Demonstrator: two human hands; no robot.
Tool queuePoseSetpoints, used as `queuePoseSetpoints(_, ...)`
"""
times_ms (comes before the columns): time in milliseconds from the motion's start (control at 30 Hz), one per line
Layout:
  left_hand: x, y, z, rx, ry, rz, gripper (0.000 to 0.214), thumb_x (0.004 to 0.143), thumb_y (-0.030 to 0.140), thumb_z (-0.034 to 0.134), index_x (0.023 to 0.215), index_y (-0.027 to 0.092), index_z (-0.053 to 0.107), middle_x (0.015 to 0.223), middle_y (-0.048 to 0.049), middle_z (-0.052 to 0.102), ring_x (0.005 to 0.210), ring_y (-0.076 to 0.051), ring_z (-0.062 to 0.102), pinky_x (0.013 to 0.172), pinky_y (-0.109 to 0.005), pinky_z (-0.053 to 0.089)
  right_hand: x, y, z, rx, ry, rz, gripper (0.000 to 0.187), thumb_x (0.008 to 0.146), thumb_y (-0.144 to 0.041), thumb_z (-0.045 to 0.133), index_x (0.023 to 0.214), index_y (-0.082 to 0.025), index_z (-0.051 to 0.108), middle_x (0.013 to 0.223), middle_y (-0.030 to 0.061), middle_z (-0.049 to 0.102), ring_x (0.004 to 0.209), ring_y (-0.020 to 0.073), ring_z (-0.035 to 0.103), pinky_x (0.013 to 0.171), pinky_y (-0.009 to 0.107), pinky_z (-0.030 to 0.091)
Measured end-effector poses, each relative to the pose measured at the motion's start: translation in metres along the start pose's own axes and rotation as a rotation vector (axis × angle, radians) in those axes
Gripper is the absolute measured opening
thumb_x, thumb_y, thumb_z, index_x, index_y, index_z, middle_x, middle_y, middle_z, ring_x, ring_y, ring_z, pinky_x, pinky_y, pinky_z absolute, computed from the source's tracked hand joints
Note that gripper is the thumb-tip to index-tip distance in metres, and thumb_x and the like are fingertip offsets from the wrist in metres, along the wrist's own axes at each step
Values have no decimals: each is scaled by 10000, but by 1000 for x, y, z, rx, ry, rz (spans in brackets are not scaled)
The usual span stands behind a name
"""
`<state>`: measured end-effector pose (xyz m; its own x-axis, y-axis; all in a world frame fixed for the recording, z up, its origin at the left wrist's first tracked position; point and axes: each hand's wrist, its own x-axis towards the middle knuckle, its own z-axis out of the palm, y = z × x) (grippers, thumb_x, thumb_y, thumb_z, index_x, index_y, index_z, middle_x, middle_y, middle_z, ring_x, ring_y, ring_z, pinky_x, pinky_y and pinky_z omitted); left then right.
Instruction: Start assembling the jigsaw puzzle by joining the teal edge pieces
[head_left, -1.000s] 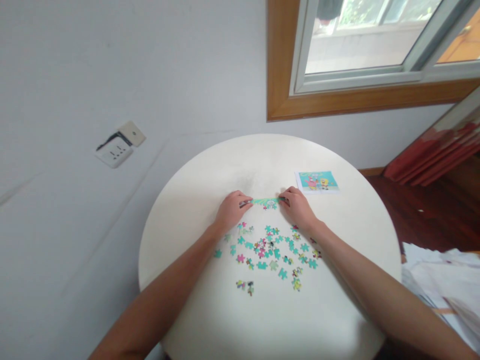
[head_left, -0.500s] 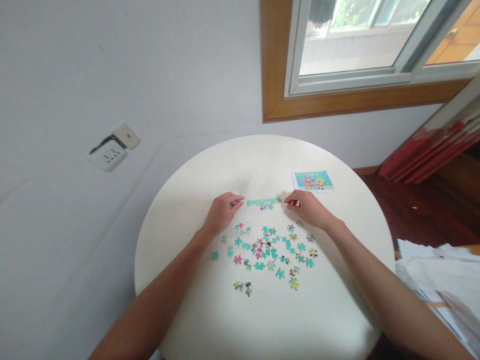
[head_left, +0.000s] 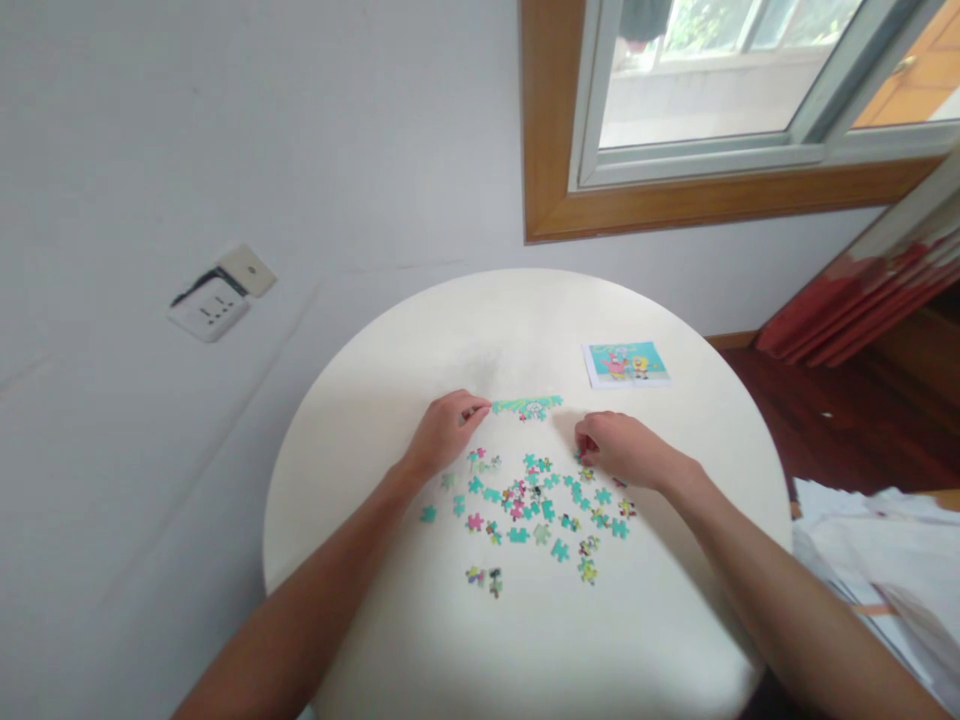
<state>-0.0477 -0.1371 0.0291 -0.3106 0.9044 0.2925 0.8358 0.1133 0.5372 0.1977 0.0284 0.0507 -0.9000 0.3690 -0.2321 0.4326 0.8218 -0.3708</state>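
Note:
A joined strip of jigsaw puzzle (head_left: 526, 405), green and teal with a pale figure, lies flat on the white table. At its left end is my left hand (head_left: 448, 430), thumb and fingertips pressed together against or right beside the edge; what they pinch is hidden. My right hand (head_left: 621, 447) is lower and to the right, its fingers curled down onto a pink-and-teal puzzle piece (head_left: 580, 456) that they mostly cover. Loose puzzle pieces (head_left: 547, 509), mainly teal, with some pink and yellow, are scattered below the strip between my forearms.
A printed cartoon picture card (head_left: 627, 364) lies at the back right of the round table (head_left: 420, 320). The wall with a socket (head_left: 210, 307) borders the left, and a window (head_left: 712, 100) is behind. Papers (head_left: 885, 560) are piled beyond the table's right edge.
My right hand has moved down from the strip's right end to a loose piece. My left fingertips have closed together at the strip's left end.

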Motion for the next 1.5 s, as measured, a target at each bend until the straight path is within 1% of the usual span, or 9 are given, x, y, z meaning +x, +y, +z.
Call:
queuePoseSetpoints(100,-1,0,1,-10,-9,5,182,934,261,577,954,184,740,880,-25,707,761,-149,624,767,-276,478,-1,-2,2,-11,22,-20,52,750,-154,684,782,-184,657,849,65,673,758,191,575,640,284,349)
queuePoseSetpoints(300,0,2,2,-10,-27,6,179,935,255,577,957,182,739,892,-30,707,768,-152,627,770,-280,477,1,-1,5,23,58,-143,101,778,-81,582,773,-167,635,901,96,644,808,188,563,710,284,384)
queuePoseSetpoints(400,-1,4,1,-22,-45,17,167,930,252,588,962,180,735,900,-35,704,789,-156,631,789,-284,479,4,0,7,53,80,-140,127,759,-68,578,799,-171,643,887,85,647,809,184,570,712,282,379)
queuePoseSetpoints(533,-3,12,-1,-56,-133,61,143,910,220,615,981,177,731,924,-44,697,801,-156,635,798,-287,489,7,0,10,64,106,-100,137,752,-94,588,850,-169,647,876,83,660,778,182,569,678,284,361)
queuePoseSetpoints(767,-11,30,2,-60,-322,216,133,895,216,655,998,200,739,982,-44,721,964,-189,635,894,-319,481,11,-7,13,58,130,-29,76,788,-141,589,827,-168,648,866,88,671,754,182,567,661,286,353)
queuePoseSetpoints(900,-12,29,4,-54,-326,213,147,918,241,628,1006,202,739,993,-47,722,963,-192,632,905,-333,480,12,-2,10,102,150,-14,49,813,-224,627,819,-178,638,845,77,668,726,178,564,639,283,356)
queuePoseSetpoints(1067,-10,26,3,-44,-308,208,184,946,265,580,1005,215,747,1007,-53,728,972,-200,634,911,-342,479,10,7,3,127,216,-42,97,821,-180,593,890,-174,661,886,76,665,758,175,572,674,278,379)
queuePoseSetpoints(1267,-10,25,5,-26,-304,223,210,961,275,548,1009,229,747,996,-54,730,966,-206,630,905,-351,481,11,0,8,139,124,-141,132,788,-163,609,901,-189,673,957,67,647,797,171,574,716,275,392)
queuePoseSetpoints(1500,-11,29,9,-51,-324,230,204,963,258,547,1014,219,741,995,-48,725,960,-192,635,897,-330,481,13,-1,13,144,118,-179,90,795,-112,588,860,-169,614,957,79,622,875,185,566,776,282,403)
